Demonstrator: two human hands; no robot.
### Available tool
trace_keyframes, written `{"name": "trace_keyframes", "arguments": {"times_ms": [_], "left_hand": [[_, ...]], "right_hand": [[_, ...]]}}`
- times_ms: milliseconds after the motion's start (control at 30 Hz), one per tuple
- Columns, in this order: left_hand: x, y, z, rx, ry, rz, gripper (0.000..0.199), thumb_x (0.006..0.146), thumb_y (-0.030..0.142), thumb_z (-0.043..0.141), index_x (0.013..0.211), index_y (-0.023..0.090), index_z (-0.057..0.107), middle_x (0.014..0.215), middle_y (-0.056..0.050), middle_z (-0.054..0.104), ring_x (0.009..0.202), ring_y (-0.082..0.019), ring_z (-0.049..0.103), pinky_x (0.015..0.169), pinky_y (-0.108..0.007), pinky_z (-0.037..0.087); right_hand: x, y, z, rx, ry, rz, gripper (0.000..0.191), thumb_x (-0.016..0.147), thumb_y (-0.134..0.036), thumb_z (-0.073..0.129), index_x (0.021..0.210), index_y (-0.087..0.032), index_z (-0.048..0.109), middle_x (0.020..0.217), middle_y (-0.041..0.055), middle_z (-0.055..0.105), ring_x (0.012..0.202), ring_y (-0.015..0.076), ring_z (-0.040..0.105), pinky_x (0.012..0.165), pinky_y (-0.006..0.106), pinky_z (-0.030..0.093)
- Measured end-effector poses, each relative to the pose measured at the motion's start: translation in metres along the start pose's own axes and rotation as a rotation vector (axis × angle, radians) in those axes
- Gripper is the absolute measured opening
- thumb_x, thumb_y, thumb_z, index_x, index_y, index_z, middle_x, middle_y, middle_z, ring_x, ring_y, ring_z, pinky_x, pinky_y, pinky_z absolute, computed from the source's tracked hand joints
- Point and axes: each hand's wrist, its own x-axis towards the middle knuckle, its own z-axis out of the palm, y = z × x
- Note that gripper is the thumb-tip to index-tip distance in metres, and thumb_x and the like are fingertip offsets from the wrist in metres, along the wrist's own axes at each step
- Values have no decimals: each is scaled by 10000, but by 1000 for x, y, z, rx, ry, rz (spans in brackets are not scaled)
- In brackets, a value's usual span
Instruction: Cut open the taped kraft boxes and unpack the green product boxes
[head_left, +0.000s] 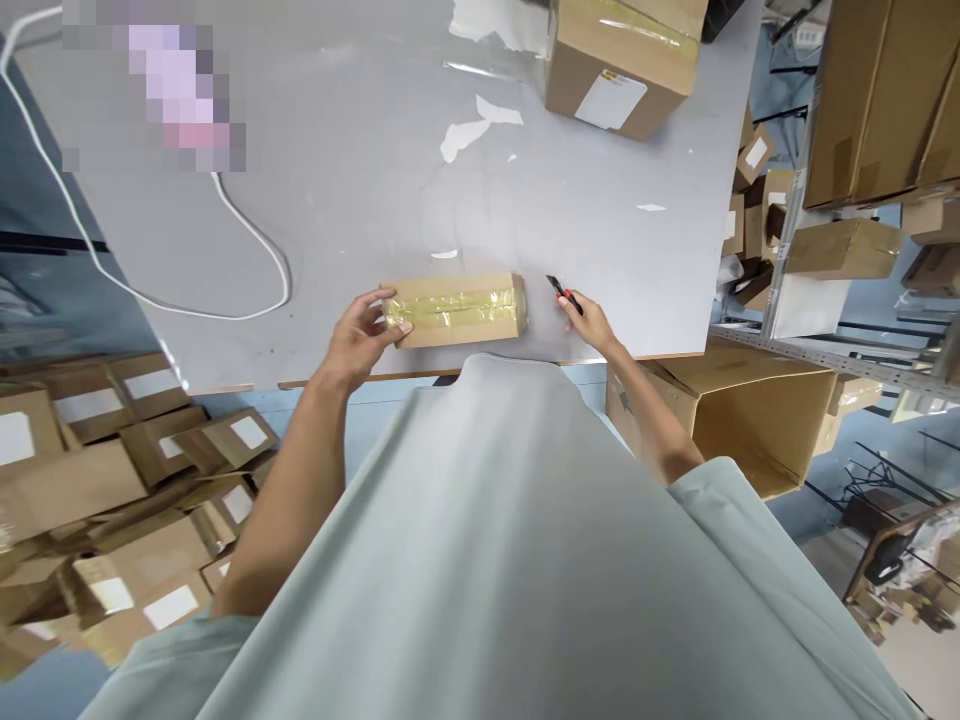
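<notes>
A small cardboard box (457,328) with shiny yellowish tape along its top lies near the front edge of the table. My left hand (358,335) grips its left end, thumb on the near side and fingers at the far corner. To the right of the box, a short way off, my right hand (587,320) is closed around a black and red utility knife (574,301). The knife's dark tip points up and left, apart from the box.
A larger taped carton (622,85) with a white label stands at the table's (360,200) back right. Paper scraps (463,136) lie mid-table. A white cable (274,250) loops at left. Piled cartons (157,550) fill the floor left; an open carton (757,425) stands right, near shelving (791,230).
</notes>
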Motion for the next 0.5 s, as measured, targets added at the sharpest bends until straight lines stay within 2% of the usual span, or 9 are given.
{"name": "trace_keyframes", "arguments": {"times_ms": [100, 167, 233, 300, 367, 433, 500], "left_hand": [[3, 1, -10, -20, 0, -33, 932, 461, 667, 1112, 1211, 329, 672, 1204, 40, 795, 1029, -200, 699, 915, -432, 646], [5, -1, -18, -45, -9, -37, 831, 514, 584, 1099, 1169, 313, 666, 1171, 33, 791, 1051, -209, 704, 930, -455, 655], [6, -5, -26, -95, -14, -25, 736, 560, 463, 1081, 1150, 298, 673, 1126, 35, 776, 1059, -195, 702, 1004, -471, 650], [9, -10, -33, -148, -15, -1, 664, 602, 334, 1043, 1161, 284, 689, 1112, 40, 754, 1061, -169, 702, 1107, -472, 624], [14, -15, -35, -181, -5, -1, 624, 628, 238, 989, 1178, 268, 696, 1119, 32, 735, 1062, -156, 712, 1148, -460, 611], [21, -19, -28, -196, 0, -35, 613, 634, 184, 942, 1190, 258, 694, 1128, 10, 726, 1044, -161, 730, 1102, -427, 630], [28, -23, -10, -213, -29, -69, 628, 641, 164, 907, 1223, 259, 689, 1150, -14, 734, 1030, -171, 747, 1042, -385, 641]], "right_hand": [[10, -3, 48, 415, 52, 136, 595, 1122, -765, 504, 1163, -221, 740, 1189, 67, 782, 862, 160, 740, 737, 264, 635], [15, -13, 74, 551, 66, 159, 619, 1046, -838, 576, 1064, -238, 731, 1076, 43, 743, 901, 163, 702, 746, 263, 659], [14, -26, 90, 622, 85, 146, 641, 1009, -876, 594, 1018, -249, 723, 1012, 25, 701, 891, 160, 660, 760, 272, 681], [9, -38, 96, 642, 115, 115, 671, 992, -903, 588, 1031, -249, 731, 1012, 23, 690, 874, 158, 642, 764, 284, 696], [-2, -50, 93, 615, 149, 68, 708, 982, -925, 581, 1070, -243, 749, 1067, 40, 717, 909, 169, 666, 779, 295, 705], [-15, -60, 84, 553, 189, 9, 738, 988, -934, 565, 1126, -238, 769, 1171, 69, 757, 1010, 200, 712, 810, 311, 713], [-28, -71, 72, 462, 238, -41, 747, 1021, -923, 534, 1203, -244, 785, 1304, 98, 777, 1148, 240, 738, 878, 344, 722]]}}
